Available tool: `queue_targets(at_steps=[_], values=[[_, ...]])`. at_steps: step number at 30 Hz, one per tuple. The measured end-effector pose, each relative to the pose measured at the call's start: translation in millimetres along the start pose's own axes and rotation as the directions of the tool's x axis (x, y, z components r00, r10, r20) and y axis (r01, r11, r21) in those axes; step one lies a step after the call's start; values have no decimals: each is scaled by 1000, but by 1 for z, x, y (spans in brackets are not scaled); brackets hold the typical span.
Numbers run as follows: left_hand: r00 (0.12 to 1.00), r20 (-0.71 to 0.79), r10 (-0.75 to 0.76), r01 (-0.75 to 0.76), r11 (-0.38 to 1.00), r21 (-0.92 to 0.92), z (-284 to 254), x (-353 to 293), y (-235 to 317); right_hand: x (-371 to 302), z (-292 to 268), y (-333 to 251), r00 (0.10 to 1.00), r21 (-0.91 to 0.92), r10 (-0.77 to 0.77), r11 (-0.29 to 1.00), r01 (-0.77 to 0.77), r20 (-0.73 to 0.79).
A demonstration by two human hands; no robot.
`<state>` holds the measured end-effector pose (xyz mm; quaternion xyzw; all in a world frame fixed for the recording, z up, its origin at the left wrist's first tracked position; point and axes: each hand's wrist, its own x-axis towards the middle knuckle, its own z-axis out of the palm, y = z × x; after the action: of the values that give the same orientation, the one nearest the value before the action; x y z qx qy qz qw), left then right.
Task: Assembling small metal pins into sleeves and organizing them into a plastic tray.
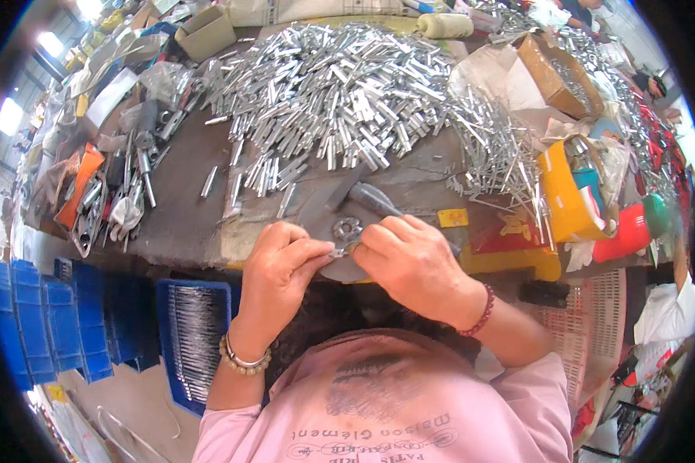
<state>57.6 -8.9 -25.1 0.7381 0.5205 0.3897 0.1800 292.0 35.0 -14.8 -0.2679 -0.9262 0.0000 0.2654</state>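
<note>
My left hand (282,266) and my right hand (409,258) meet at the near edge of the dark workbench (185,216). Between their fingertips both pinch a small silver metal part (338,251). Just above the fingers a round toothed metal fixture (347,228) sits on a grey plate, with a dark handle (372,198) slanting up from it. A large heap of short silver metal tubes (340,85) covers the bench beyond the hands. Bead bracelets are on both wrists.
Thin metal pins (502,154) lie heaped at right beside a yellow bin (564,201) and a cardboard box (556,77). Tools and metal hardware (123,185) crowd the left side. A blue crate of finished parts (197,332) and stacked blue bins (38,324) stand below left.
</note>
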Motion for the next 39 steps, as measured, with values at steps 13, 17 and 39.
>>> queue_targets(at_steps=[13, 17, 39], values=[[999, -6, -40, 40, 999, -9, -2, -4, 1, -7, -31, 113, 900, -212, 418, 875, -435, -122], [1000, -2, -27, 27, 999, -23, -1, -3, 1, -3, -17, 127, 918, -272, 396, 884, -381, 2], [1000, -21, 3, -3, 1000, -4, 0, -7, -6, 13, 23, -4, 962, 400, 245, 899, -180, -118]])
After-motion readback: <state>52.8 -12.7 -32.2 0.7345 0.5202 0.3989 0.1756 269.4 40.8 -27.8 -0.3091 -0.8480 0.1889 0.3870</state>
